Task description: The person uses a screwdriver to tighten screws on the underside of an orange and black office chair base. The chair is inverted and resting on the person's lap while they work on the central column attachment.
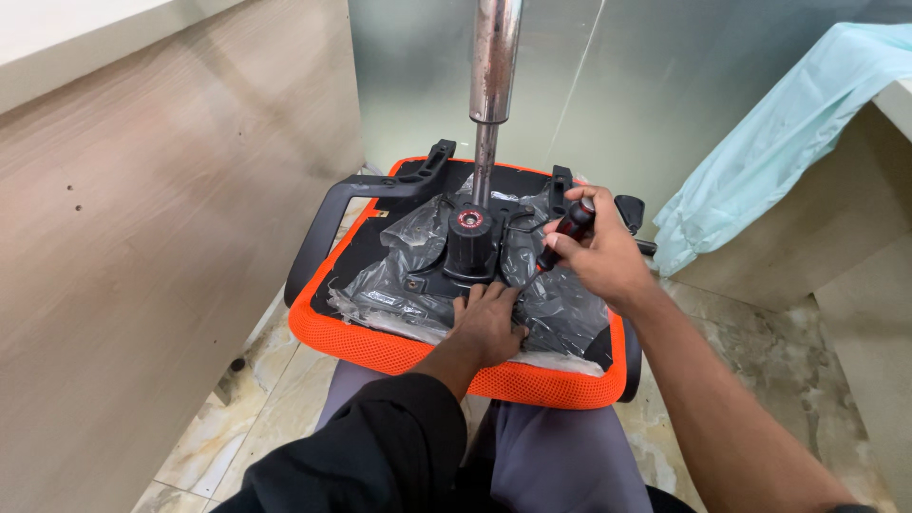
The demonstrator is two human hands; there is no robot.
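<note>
Two hands work on an upturned office chair seat (pixel 399 353), its orange mesh edge resting across the person's lap, underside facing up. The left hand (pixel 487 325) lies flat, fingers spread, pressing on the crinkled plastic wrap (pixel 560 309) that covers the near part of the seat's underside. The right hand (pixel 598 255) is clenched around a screwdriver (pixel 571 228) with a dark, red-marked handle, its tip angled down just right of the black tilt mechanism (pixel 470 249) at the seat's centre; the tip itself is hidden.

A chrome gas-lift column (pixel 492 85) rises from that mechanism and leans slightly, so the seat may well be top-heavy: a hard push on the screwdriver could tip it off the lap toward the tiled floor (pixel 256 399). The wrap looks slippery, so the left hand could slide and lose its brace. If the driver skips off its screw, the tip could jab the left hand's fingers, which lie close beside the mechanism. A black armrest (pixel 328 223) juts out left of the mechanism.
</note>
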